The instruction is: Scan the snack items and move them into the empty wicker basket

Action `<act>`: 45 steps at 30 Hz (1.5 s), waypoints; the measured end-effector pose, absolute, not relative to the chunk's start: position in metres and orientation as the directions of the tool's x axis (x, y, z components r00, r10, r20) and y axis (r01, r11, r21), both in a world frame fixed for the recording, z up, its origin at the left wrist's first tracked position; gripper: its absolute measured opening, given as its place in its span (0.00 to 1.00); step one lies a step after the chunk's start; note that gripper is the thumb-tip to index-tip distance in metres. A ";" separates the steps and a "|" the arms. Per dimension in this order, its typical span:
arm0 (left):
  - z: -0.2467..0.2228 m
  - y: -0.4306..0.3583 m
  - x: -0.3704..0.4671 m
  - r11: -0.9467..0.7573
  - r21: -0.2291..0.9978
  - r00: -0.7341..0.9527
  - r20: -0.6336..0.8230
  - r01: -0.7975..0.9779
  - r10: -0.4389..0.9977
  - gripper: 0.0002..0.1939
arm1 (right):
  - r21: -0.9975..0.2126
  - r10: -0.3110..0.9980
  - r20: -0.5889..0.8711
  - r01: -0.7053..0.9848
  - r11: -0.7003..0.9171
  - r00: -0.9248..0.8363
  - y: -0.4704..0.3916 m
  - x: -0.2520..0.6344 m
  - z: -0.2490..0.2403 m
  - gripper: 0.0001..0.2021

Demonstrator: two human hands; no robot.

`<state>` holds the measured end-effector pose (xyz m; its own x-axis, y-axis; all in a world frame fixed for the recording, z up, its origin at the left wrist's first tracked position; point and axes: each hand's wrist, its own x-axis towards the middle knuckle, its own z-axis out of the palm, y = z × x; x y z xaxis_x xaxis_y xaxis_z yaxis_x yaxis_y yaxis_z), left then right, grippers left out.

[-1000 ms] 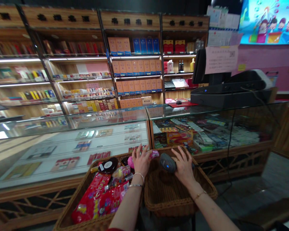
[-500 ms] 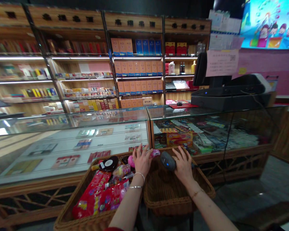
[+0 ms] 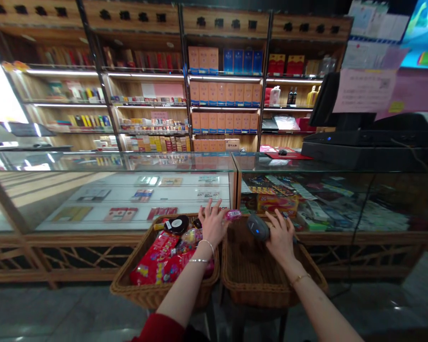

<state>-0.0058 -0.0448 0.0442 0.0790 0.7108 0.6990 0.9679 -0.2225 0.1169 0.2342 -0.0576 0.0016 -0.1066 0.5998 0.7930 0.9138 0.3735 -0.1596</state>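
My left hand (image 3: 214,224) is over the inner edge of the left wicker basket (image 3: 135,290), closed on a small pink package (image 3: 232,215) that sticks out to the right between thumb and fingers. My right hand (image 3: 280,236) holds a dark grey handheld scanner (image 3: 258,228) with a small blue light, its head pointing left above the right wicker basket (image 3: 264,287). In the left basket lie red candy bags (image 3: 159,256), a round black item (image 3: 176,224) with a white label and a clear colourful pack (image 3: 192,236).
Behind the baskets stands a glass display counter (image 3: 235,190). A monitor (image 3: 324,102) rests on its right part, with a cable hanging down the front. Shelves of boxed goods (image 3: 223,94) line the back wall.
The view has swung left, so the shelves and counter appear further right. The pink package and the scanner remain in my hands, with little change in their distance from each other.
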 end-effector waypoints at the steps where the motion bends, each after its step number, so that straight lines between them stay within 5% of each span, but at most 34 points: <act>1: 0.044 -0.049 -0.012 -0.212 0.119 0.068 0.705 0.970 0.706 0.22 | -0.154 0.599 0.793 0.914 0.376 -0.113 -0.058 0.232 0.003 0.16; 26: 0.011 -0.121 -0.075 0.072 0.145 -0.153 0.694 0.987 0.704 0.31 | -0.094 0.579 0.800 0.922 0.377 -0.155 -0.059 0.221 -0.020 0.17; 36: 0.013 -0.121 -0.078 0.023 0.157 -0.133 0.740 0.987 0.659 0.28 | -0.131 0.654 0.741 0.924 0.359 -0.149 -0.065 0.231 -0.004 0.21; 42: 0.021 -0.133 -0.063 -0.144 0.173 -0.018 0.696 0.974 0.717 0.27 | -0.279 0.869 0.471 0.960 -0.016 0.151 -0.077 0.275 0.033 0.19; 45: 0.017 -0.146 -0.025 -0.384 0.123 0.265 0.535 0.915 0.802 0.32 | -0.299 0.916 0.287 0.934 -0.194 0.282 -0.087 0.303 0.041 0.17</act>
